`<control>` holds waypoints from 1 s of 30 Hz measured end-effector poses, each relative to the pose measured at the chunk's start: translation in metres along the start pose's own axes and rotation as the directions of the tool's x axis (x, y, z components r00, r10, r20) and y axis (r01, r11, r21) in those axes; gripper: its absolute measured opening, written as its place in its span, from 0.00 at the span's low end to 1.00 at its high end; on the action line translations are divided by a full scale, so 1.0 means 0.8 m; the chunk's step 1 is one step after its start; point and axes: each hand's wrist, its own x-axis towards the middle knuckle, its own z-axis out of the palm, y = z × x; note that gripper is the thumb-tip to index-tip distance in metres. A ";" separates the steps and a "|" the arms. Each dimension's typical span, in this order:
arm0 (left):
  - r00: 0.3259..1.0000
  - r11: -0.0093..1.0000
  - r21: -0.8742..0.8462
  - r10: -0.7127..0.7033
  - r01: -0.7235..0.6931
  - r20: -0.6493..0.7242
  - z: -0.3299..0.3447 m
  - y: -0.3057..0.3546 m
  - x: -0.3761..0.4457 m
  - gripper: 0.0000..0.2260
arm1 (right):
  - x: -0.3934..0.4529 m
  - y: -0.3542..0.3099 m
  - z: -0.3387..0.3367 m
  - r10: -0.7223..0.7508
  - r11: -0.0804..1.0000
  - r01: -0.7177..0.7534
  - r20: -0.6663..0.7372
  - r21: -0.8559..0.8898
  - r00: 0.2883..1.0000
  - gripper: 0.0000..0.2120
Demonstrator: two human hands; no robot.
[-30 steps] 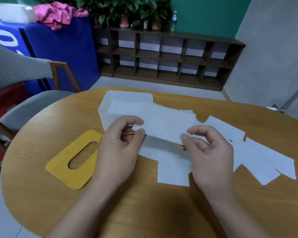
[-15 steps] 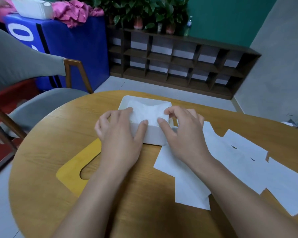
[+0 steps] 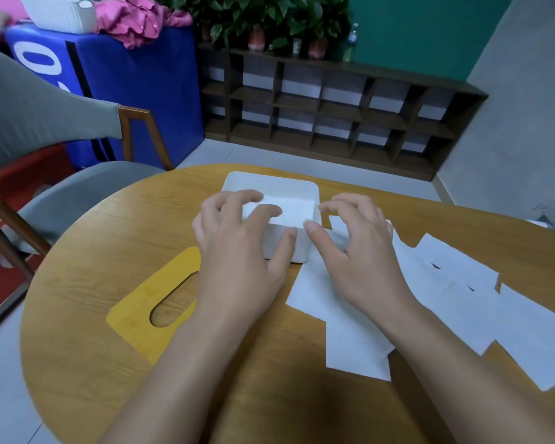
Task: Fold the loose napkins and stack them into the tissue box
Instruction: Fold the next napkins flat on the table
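the box (image 3: 297, 251) mouth is half covered by the left hand (image 3: 237, 251); its right half lies open. napkins (image 3: 446, 299) spread to the right, lid (image 3: 148, 309) to the left; bare table (image 3: 93, 251) beyond.

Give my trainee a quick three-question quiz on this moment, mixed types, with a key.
1. True or false: the yellow wooden lid with the oval slot sits on the white rectangular tissue box.
2. Which hand touches the folded white napkin in the box? A) left hand B) right hand
3. Fill in: the loose white napkins lie on the round wooden table to the box's ____.

Key: 1 false; 2 A; 3 right.
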 end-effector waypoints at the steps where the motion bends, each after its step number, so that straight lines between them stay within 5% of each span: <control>1: 1.000 0.999 -0.032 0.023 -0.023 0.000 0.001 0.007 -0.005 0.13 | -0.007 0.000 -0.006 0.013 1.000 -0.013 -0.001 0.025 1.000 0.17; 13: 0.939 0.956 -0.292 0.114 -0.015 0.325 0.034 0.062 -0.084 0.07 | -0.142 0.045 -0.039 0.169 0.965 -0.165 -0.002 0.203 0.986 0.06; 20: 0.936 0.956 -0.294 0.085 0.020 0.342 0.047 0.047 -0.097 0.08 | -0.159 0.076 -0.060 0.049 0.995 -0.062 0.157 0.076 0.986 0.04; 25: 0.937 0.944 -0.316 0.020 0.097 0.349 0.049 0.044 -0.096 0.11 | -0.164 0.079 -0.061 -0.032 0.999 0.029 0.335 0.017 0.942 0.15; 30: 0.928 0.921 -0.368 0.022 0.126 0.373 0.046 0.043 -0.096 0.15 | -0.163 0.073 -0.051 -0.166 0.982 0.183 0.286 -0.035 0.944 0.09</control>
